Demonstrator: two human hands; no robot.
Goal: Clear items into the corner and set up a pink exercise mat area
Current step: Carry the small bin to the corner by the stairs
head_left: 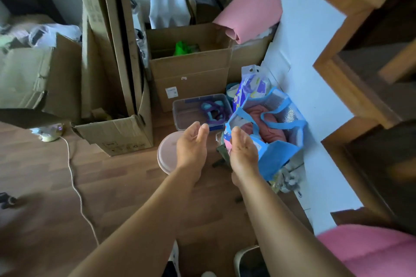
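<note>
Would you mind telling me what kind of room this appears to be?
Probably a spare room at home used for storage: cardboard boxes crowd the wooden floor, beside a filled blue tote bag and a rolled pink mat.

Home storage corner: cardboard boxes (191, 69), wooden floor (45, 186)

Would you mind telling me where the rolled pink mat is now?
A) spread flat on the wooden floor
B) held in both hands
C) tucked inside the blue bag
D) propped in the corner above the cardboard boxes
D: the rolled pink mat leans against the white wall, its lower end over the open cardboard box, while the left hand and right hand are open and empty.
</note>
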